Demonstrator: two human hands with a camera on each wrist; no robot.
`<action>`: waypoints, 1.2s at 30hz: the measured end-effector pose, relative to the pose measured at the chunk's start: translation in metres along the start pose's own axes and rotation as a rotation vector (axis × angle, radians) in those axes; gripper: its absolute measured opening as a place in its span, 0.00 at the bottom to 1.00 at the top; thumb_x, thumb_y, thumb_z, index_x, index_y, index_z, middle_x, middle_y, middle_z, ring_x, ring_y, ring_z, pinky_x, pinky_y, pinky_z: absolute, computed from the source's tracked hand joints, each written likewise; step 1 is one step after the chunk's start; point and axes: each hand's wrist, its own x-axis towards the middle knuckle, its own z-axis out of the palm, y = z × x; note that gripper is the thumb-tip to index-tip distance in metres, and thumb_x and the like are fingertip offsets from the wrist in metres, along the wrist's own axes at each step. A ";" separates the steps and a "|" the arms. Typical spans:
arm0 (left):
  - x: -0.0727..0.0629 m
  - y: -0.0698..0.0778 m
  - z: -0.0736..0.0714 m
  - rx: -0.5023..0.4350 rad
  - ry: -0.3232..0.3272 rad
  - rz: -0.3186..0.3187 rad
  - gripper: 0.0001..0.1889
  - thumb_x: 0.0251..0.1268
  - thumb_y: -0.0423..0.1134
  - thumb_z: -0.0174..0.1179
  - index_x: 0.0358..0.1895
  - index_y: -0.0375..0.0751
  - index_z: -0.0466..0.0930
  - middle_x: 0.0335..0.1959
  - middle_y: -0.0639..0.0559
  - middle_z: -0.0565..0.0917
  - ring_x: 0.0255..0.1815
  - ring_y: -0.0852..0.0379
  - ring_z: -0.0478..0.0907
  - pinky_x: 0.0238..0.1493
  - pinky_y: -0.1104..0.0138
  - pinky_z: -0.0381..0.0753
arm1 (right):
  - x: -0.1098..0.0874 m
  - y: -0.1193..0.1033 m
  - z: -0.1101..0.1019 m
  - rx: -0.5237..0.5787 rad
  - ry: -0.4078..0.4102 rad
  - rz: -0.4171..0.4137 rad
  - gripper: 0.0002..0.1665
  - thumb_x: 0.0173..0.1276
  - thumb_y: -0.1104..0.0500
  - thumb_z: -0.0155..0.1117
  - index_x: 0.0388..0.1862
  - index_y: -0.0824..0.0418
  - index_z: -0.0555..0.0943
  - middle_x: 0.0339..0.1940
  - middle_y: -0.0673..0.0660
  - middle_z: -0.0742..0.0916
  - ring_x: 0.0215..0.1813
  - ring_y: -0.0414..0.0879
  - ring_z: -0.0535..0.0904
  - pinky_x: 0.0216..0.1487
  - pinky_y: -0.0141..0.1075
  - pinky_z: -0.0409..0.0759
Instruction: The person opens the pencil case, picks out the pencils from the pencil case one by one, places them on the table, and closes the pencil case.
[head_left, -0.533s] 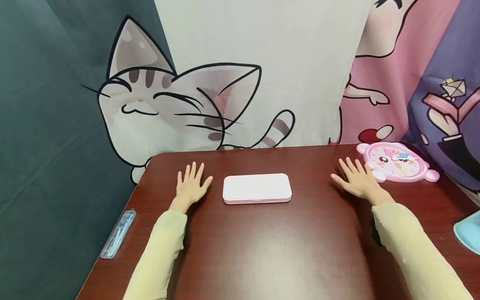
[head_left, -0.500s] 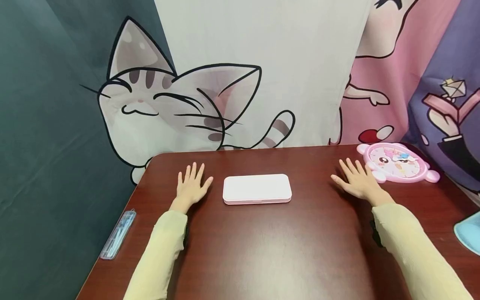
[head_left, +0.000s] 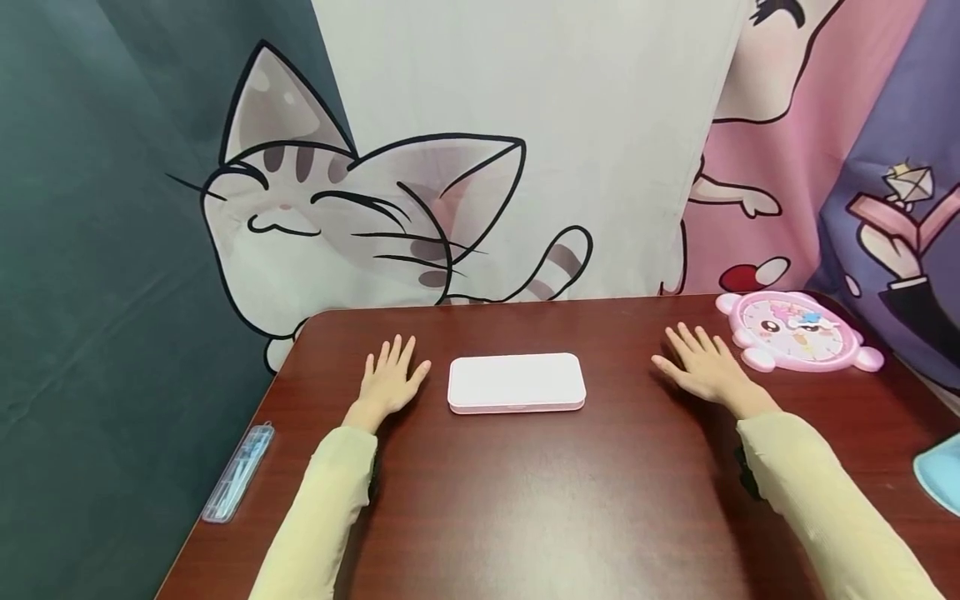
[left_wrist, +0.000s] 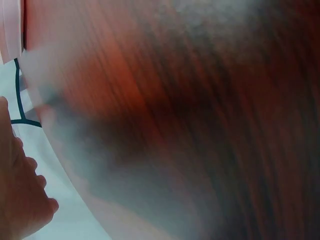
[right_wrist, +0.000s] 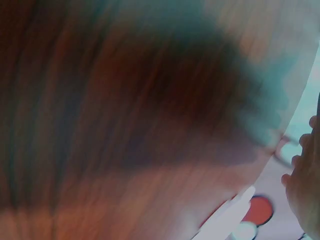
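My left hand and right hand: fingers extended and spread, palms down over the surface. White case, lid closed, lies between them, nearer my left. Pink clock beside my right; slim clear box along the left edge.

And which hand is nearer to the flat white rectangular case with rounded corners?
Left. The left hand is just left of the case, not touching; the right hand is to its right, across a wider gap.
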 end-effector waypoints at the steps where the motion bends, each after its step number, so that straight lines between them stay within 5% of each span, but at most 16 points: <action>1: 0.000 0.001 0.001 -0.013 -0.008 0.006 0.35 0.69 0.60 0.32 0.73 0.46 0.41 0.74 0.41 0.44 0.74 0.40 0.39 0.70 0.45 0.38 | 0.002 -0.006 0.001 0.000 0.005 -0.013 0.47 0.68 0.33 0.35 0.71 0.68 0.51 0.71 0.72 0.54 0.70 0.71 0.44 0.67 0.62 0.40; 8: 0.004 0.015 0.004 -0.135 -0.031 0.107 0.35 0.70 0.58 0.35 0.73 0.46 0.39 0.74 0.39 0.44 0.74 0.38 0.41 0.70 0.45 0.43 | 0.020 -0.060 0.009 0.027 0.036 -0.144 0.40 0.71 0.38 0.36 0.71 0.63 0.54 0.72 0.67 0.57 0.72 0.66 0.48 0.68 0.59 0.46; 17: 0.005 0.041 0.004 -0.170 -0.055 0.260 0.34 0.70 0.56 0.37 0.73 0.44 0.42 0.74 0.39 0.45 0.74 0.39 0.42 0.70 0.45 0.44 | 0.032 -0.131 0.018 0.041 0.041 -0.344 0.35 0.71 0.42 0.40 0.71 0.59 0.57 0.72 0.60 0.61 0.73 0.61 0.51 0.70 0.56 0.49; 23: 0.004 0.049 0.006 -0.186 -0.170 0.318 0.40 0.64 0.58 0.48 0.72 0.42 0.45 0.74 0.42 0.49 0.74 0.45 0.46 0.71 0.51 0.50 | 0.034 -0.165 0.026 -0.023 0.001 -0.462 0.40 0.67 0.35 0.43 0.71 0.56 0.58 0.72 0.57 0.62 0.72 0.58 0.56 0.68 0.57 0.53; 29: 0.004 0.052 0.008 -0.193 -0.233 0.348 0.53 0.45 0.58 0.66 0.71 0.39 0.48 0.69 0.44 0.55 0.66 0.50 0.61 0.64 0.57 0.66 | 0.034 -0.184 0.029 -0.189 0.063 -0.570 0.50 0.58 0.32 0.54 0.67 0.66 0.61 0.68 0.66 0.67 0.66 0.65 0.64 0.63 0.58 0.62; 36: 0.005 0.053 0.009 -0.164 -0.195 0.422 0.51 0.41 0.50 0.70 0.68 0.34 0.51 0.64 0.39 0.60 0.59 0.48 0.67 0.60 0.59 0.69 | 0.032 -0.199 0.031 -0.588 0.352 -0.825 0.34 0.59 0.42 0.57 0.46 0.73 0.76 0.42 0.69 0.84 0.44 0.58 0.82 0.42 0.45 0.81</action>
